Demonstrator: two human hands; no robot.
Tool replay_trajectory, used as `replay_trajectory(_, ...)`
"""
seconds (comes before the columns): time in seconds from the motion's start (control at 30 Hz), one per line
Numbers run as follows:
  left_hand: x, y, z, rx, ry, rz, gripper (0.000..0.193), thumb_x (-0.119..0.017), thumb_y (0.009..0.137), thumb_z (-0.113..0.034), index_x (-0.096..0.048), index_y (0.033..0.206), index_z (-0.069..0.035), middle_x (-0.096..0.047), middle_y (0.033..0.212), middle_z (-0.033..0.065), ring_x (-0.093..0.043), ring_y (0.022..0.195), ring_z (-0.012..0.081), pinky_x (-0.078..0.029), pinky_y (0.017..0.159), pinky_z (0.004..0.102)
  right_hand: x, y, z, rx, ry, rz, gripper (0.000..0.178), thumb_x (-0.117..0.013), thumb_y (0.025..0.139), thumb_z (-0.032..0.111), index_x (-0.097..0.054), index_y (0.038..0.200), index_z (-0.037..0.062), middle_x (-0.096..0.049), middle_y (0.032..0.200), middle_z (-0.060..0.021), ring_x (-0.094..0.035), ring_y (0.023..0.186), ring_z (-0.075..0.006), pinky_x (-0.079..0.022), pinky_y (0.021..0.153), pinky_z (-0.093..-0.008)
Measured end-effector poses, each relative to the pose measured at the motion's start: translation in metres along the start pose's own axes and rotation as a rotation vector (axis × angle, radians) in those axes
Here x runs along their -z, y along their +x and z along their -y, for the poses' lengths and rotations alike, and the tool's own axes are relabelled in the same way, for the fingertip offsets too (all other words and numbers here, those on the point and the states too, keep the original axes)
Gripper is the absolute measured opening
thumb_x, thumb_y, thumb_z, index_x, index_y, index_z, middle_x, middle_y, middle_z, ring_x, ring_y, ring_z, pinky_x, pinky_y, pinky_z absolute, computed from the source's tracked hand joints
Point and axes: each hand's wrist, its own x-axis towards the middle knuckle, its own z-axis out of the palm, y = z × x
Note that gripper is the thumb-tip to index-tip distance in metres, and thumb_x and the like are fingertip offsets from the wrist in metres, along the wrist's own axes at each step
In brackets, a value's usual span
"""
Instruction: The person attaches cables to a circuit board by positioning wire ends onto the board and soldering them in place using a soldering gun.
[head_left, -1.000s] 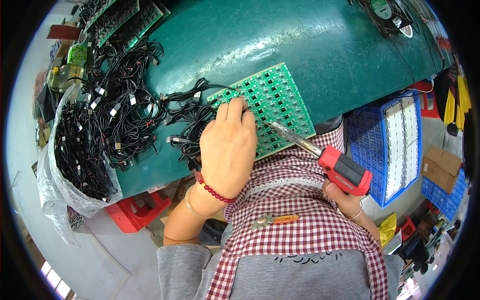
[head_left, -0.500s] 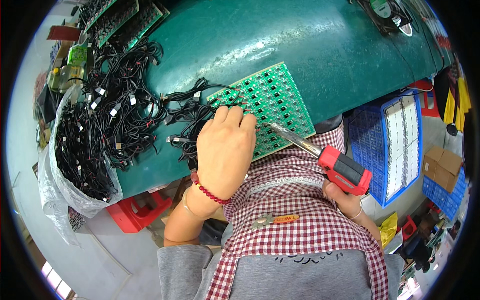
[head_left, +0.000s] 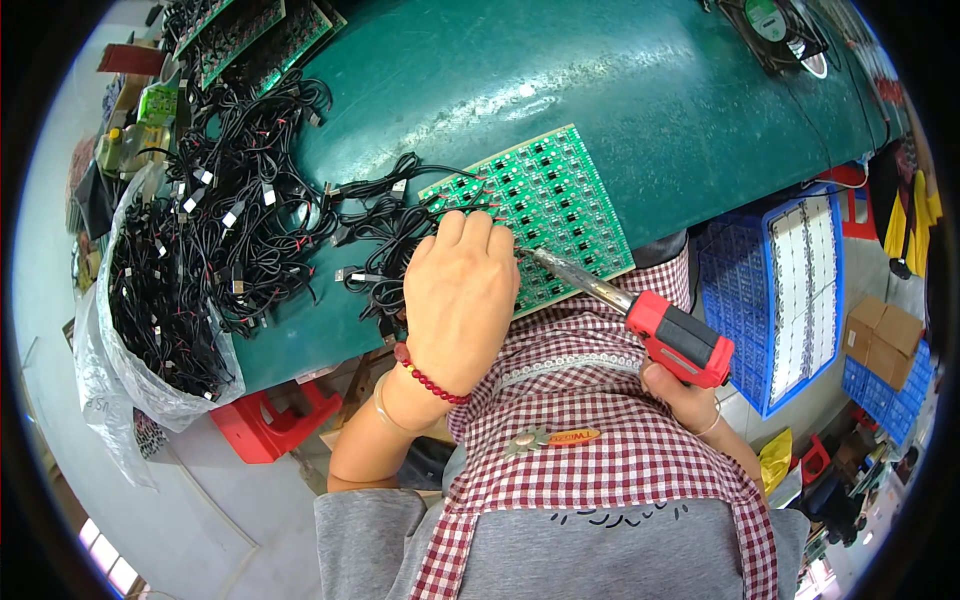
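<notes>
A green circuit board [head_left: 575, 200] with rows of small components lies at the table's near edge. Over its left part bends my left hand [head_left: 462, 290], fingers curled down and closed, seemingly on the end of a black cable; the fingertips are mostly hidden. Several black USB cables [head_left: 385, 235] run beside and under this hand, some joined by red wires to the board's left edge. My right hand [head_left: 680, 395] is wrapped round the handle of a red-and-black soldering gun [head_left: 680, 335]. Its metal tip reaches the board just right of my left fingertips.
A large tangle of black cables [head_left: 260, 190] covers the table's left, spilling from a clear plastic bag [head_left: 175, 405]. More boards [head_left: 240, 45] are stacked at the far left. A small fan [head_left: 770, 30] stands far right. Blue crates [head_left: 770, 300] and a red stool [head_left: 265, 425] stand beside the table.
My left hand has shifted slightly right. The soldering gun has moved slightly left, bringing its tip closer to my left fingertips.
</notes>
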Motion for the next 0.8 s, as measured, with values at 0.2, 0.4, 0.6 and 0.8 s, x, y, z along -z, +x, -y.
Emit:
replay_trajectory(0.2, 0.0009, 0.0001, -0.0019, 0.0, 0.007, -0.004, 0.013, -0.066, 0.07, -0.007, -0.054, 0.073, -0.005, -0.05, 0.075, 0.007, -0.051, 0.075, 0.024, -0.044, 0.064, 0.0343, -0.0005, -0.0022, -0.0007, 0.007, 0.011, -0.026, 0.024, -0.069, 0.085, 0.015, -0.061, 0.105, 0.0043, -0.062, 0.091, -0.0017, -0.057, 0.083, -0.0118, -0.047, 0.075, -0.0284)
replay_trajectory(0.4, 0.0009, 0.0, -0.0018, 0.006, 0.003, -0.005, 0.012, -0.066, 0.07, -0.007, -0.054, 0.072, -0.005, -0.049, 0.074, 0.0074, -0.051, 0.075, 0.0243, -0.044, 0.064, 0.0345, 0.0022, -0.0059, -0.0021, 0.013, 0.025, -0.035, 0.026, -0.069, 0.085, 0.015, -0.061, 0.107, 0.0042, -0.062, 0.094, -0.0019, -0.058, 0.086, -0.0116, -0.047, 0.076, -0.0286)
replay_trajectory(0.6, -0.0004, 0.0008, -0.002, -0.001, -0.003, -0.022, 0.012, -0.065, 0.07, -0.007, -0.054, 0.072, -0.005, -0.049, 0.074, 0.0076, -0.052, 0.075, 0.0245, -0.044, 0.064, 0.0346, -0.0011, -0.0048, -0.0021, 0.014, -0.016, -0.053, 0.028, -0.069, 0.085, 0.016, -0.06, 0.109, 0.0045, -0.062, 0.096, -0.0021, -0.057, 0.088, -0.0119, -0.047, 0.077, -0.028)
replay_trajectory(0.8, -0.0007, -0.0007, -0.0023, 0.018, 0.014, -0.02, 0.012, -0.065, 0.07, -0.007, -0.054, 0.072, -0.005, -0.05, 0.074, 0.0078, -0.052, 0.076, 0.0246, -0.044, 0.064, 0.0346, -0.002, -0.001, 0.0013, 0.045, -0.054, 0.0, 0.028, -0.07, 0.085, 0.016, -0.06, 0.108, 0.0045, -0.062, 0.096, -0.0025, -0.058, 0.088, -0.0129, -0.047, 0.077, -0.0285)
